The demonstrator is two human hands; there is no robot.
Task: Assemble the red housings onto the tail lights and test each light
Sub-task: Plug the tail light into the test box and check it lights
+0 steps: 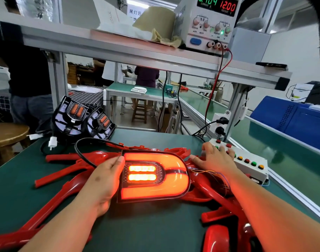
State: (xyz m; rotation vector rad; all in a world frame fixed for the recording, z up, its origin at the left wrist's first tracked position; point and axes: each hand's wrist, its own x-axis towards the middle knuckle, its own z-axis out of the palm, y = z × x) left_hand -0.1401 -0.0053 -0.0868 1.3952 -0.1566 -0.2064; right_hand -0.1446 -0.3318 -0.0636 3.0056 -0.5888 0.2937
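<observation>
Nearby, two unlit tail lights [82, 119]

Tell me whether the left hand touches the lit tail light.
Touching: the head view shows the left hand gripping the lit tail light's left edge, thumb on top.

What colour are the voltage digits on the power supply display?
Red, reading 12.00, on the white bench power supply; clearest in the head view.

Bench layout, head view.
Tail light [153, 176] lay at bench [155, 224] centre on the housings [68, 171], left hand [104, 180] on its left edge. Right hand [214, 157] rested on the button box [250, 165] to its right. Two more lights [82, 117] stood behind-left. Power supply [208, 22] sat on the shelf [119, 46] above.
</observation>
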